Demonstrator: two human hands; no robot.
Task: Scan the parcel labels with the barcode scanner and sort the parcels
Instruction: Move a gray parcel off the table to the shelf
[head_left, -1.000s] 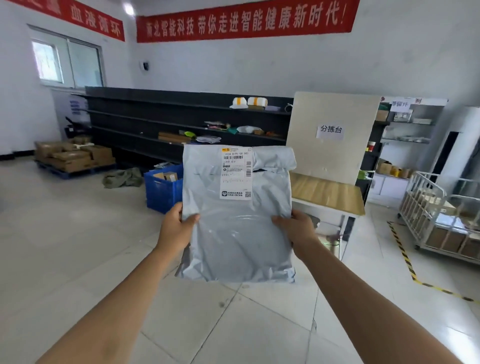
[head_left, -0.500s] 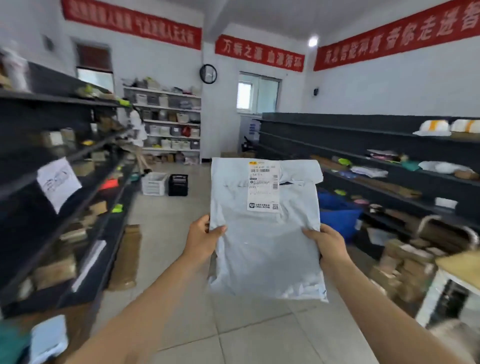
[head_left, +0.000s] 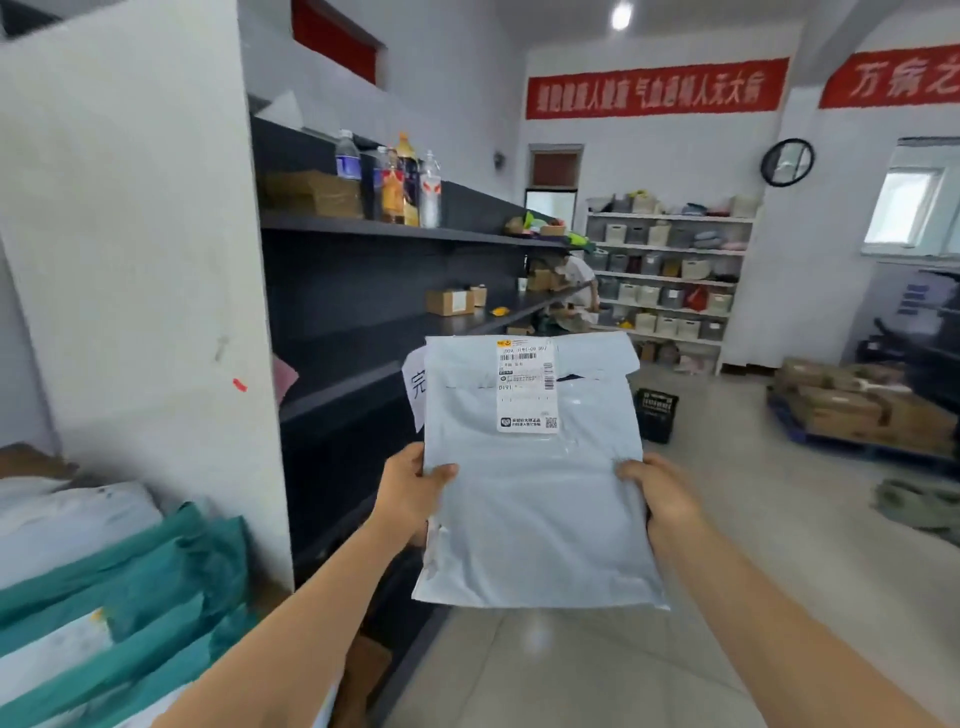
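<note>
A grey plastic mailer parcel (head_left: 530, 499) is held upright in front of me, its white shipping label (head_left: 525, 387) with barcodes facing me near the top. My left hand (head_left: 413, 486) grips the parcel's left edge with the thumb on the front. My right hand (head_left: 657, 491) grips the right edge the same way. No barcode scanner is in view.
A dark shelving unit (head_left: 374, 338) runs along my left with bottles (head_left: 400, 182) and small cardboard boxes (head_left: 449, 301); a white panel (head_left: 140, 270) ends it. Green and white bags (head_left: 104, 587) lie at lower left. A black crate (head_left: 655, 413) stands on the floor, stacked cartons (head_left: 857, 405) at right. A person crouches far back.
My view has swung leftward from the sorting table, past the aisle, to the dark shelves on the left. Both hands keep the same hold on the parcel.
</note>
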